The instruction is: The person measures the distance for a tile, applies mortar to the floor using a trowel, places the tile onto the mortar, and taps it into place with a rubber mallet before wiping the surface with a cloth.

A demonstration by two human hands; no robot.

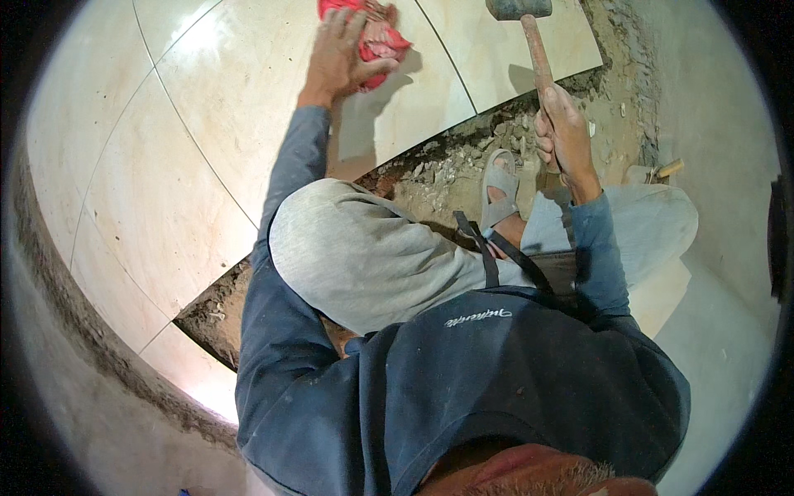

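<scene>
My right hand [565, 136] is wrapped round the wooden handle of a mallet [539, 54]. Its dark head is raised over the far right part of the tiled floor, and a shadow falls on the tile below. At the top middle, my left hand [337, 58] rests on a crumpled red and pink cloth [382, 43], fingers spread over it and pressing it to a glossy cream floor tile [426, 99]. Part of the cloth is hidden under the hand.
Broken rubble and mortar [447, 169] lie along the tiles' near edge, beside my sandalled foot [499, 186]. A plain wall [711, 107] rises at the right, with a short wooden handle [670, 169] near its base. Another rough wall base [74, 306] curves along the left.
</scene>
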